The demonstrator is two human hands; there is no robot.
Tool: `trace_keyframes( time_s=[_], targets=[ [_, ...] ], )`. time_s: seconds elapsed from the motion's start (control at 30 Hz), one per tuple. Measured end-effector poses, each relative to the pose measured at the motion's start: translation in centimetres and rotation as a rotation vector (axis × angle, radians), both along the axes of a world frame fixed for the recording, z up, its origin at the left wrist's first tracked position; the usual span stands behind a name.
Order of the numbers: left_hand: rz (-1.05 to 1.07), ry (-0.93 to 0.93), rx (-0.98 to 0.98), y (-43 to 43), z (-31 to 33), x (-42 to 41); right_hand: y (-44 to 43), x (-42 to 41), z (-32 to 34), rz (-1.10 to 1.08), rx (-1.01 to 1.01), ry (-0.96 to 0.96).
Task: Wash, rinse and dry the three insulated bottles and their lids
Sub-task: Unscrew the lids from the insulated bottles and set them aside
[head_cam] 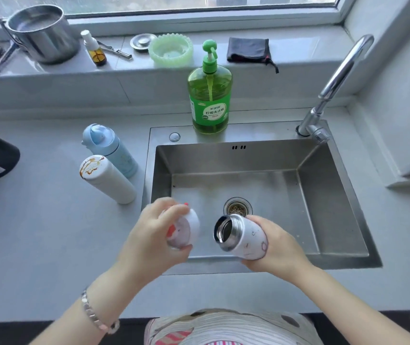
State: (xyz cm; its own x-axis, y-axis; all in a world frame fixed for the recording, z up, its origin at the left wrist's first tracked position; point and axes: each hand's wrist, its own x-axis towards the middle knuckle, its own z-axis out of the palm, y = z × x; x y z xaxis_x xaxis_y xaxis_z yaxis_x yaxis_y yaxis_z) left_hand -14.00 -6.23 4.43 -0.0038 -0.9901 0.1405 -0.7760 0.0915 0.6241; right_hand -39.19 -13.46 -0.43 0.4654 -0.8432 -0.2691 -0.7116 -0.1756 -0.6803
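Over the front of the steel sink (328, 195), my right hand (273, 245) grips a small white insulated bottle (243, 237) tilted with its open steel mouth facing left. My left hand (154, 235) holds its white lid (186, 227), which has red parts, a short way left of the mouth. On the counter left of the sink stand a light blue bottle (110, 149) with its lid on and a white bottle (109, 179) whose lid carries brown stains.
A green dish soap pump bottle (210, 95) stands on the sink's back rim, and the faucet (333, 88) rises at the back right. The window ledge holds a steel pot (42, 33), a small spray bottle (94, 48), a green dish (170, 49) and a dark folded cloth (248, 49). The drain strainer (237, 207) sits mid-sink.
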Motion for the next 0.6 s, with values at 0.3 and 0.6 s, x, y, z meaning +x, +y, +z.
trace_keyframes(
  time_s=[0.3,0.6],
  targets=[
    [0.558,-0.004,0.420,5.9,-3.6,2.7,-4.7,2.4,1.3,0.207,0.264,0.647],
    [0.599,-0.020,0.461,7.7,-4.4,5.8,-6.9,5.9,3.4,0.250,0.394,0.821]
  ],
)
